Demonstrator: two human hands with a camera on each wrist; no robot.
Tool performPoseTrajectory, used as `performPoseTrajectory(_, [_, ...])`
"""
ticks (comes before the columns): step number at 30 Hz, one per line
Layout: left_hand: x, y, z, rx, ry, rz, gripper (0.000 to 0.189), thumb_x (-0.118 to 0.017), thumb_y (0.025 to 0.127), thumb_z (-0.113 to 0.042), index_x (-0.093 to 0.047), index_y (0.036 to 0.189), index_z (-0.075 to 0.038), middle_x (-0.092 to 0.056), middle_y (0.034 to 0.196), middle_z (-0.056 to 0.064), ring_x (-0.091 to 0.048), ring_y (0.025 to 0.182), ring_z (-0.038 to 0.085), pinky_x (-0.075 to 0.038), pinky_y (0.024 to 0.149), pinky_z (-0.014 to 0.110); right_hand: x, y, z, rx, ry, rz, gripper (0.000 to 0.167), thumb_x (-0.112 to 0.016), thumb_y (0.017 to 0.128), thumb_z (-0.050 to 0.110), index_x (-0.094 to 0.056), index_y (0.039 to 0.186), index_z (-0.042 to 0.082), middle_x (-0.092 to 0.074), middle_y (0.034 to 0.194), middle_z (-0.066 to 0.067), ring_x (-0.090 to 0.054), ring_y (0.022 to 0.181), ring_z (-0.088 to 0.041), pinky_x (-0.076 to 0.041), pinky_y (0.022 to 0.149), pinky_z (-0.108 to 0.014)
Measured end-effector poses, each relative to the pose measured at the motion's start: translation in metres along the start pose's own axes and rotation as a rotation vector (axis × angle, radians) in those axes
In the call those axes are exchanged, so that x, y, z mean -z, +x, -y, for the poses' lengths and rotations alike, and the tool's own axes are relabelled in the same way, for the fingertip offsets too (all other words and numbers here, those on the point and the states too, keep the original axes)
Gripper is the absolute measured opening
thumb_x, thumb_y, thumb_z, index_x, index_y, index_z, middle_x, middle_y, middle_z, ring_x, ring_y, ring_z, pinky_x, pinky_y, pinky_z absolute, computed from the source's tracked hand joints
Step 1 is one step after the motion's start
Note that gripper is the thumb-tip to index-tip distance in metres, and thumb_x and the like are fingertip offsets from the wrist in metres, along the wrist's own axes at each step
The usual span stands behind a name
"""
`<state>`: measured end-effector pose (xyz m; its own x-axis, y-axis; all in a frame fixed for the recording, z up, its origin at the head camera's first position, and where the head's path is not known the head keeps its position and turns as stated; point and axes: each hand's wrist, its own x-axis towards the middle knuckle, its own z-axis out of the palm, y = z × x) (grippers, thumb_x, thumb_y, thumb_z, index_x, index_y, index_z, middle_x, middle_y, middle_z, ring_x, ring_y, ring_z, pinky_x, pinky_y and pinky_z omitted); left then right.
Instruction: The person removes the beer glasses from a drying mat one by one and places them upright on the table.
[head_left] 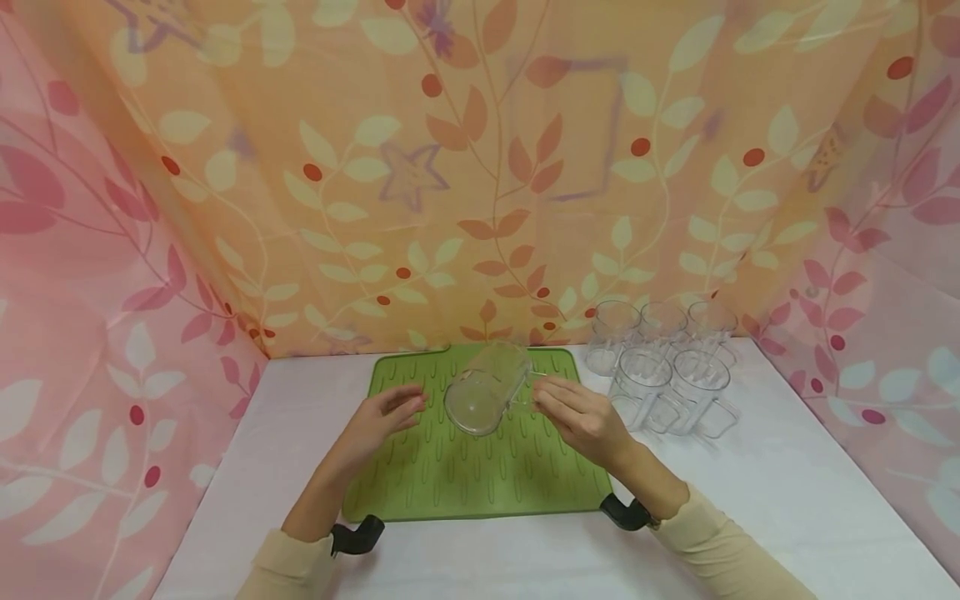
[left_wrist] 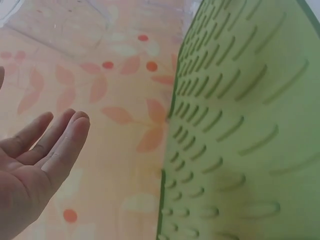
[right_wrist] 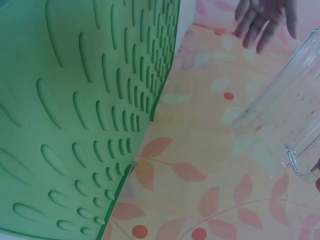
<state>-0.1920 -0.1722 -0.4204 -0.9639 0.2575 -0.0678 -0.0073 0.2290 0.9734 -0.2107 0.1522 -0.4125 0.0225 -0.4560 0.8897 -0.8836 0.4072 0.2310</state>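
A clear glass mug (head_left: 486, 390) is tilted in the air over a green ridged drying mat (head_left: 487, 479), its round bottom toward the head camera. My right hand (head_left: 585, 417) pinches its handle from the right side. The right wrist view shows the mug (right_wrist: 290, 110) with its handle at the right edge, where only a bit of fingertip appears. To the left of the mug, apart from it, my left hand (head_left: 388, 417) hovers with relaxed fingers. In the left wrist view those fingers (left_wrist: 65, 145) are loosely extended and hold nothing.
Several clear glass mugs (head_left: 701, 387) stand upright in two rows on the white-covered table (head_left: 780, 500), right of the mat. A leaf-patterned cloth (head_left: 487, 167) hangs behind the table, with pink cloth at both sides. Each wrist carries a black mount (head_left: 358, 535).
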Motion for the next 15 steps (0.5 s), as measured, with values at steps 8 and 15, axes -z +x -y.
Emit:
performPoseTrajectory(8, [-0.007,0.010,-0.011,0.010,-0.046,0.075,0.060,-0.055,0.098,-0.042,-0.045,0.143,-0.003,-0.053,0.141,0.020,-0.054,0.129,0.033,-0.050,0.105,0.041,-0.001,0.000,-0.001,0.060,0.005,-0.017,0.019,-0.059,0.097,0.007,-0.074,0.093,-0.003,-0.075,0.087,-0.015,-0.072,0.082,-0.030,-0.061,0.071,-0.035])
performPoseTrajectory(15, [-0.012,0.020,-0.019,-0.005,-0.112,0.201,0.064,-0.048,0.101,-0.042,-0.039,0.145,0.003,-0.050,0.141,0.024,-0.052,0.129,0.034,-0.050,0.104,0.042,-0.003,-0.002,0.001,0.106,-0.008,-0.027,0.018,-0.059,0.096,0.005,-0.075,0.092,-0.004,-0.075,0.088,-0.016,-0.073,0.081,-0.030,-0.061,0.070,-0.035])
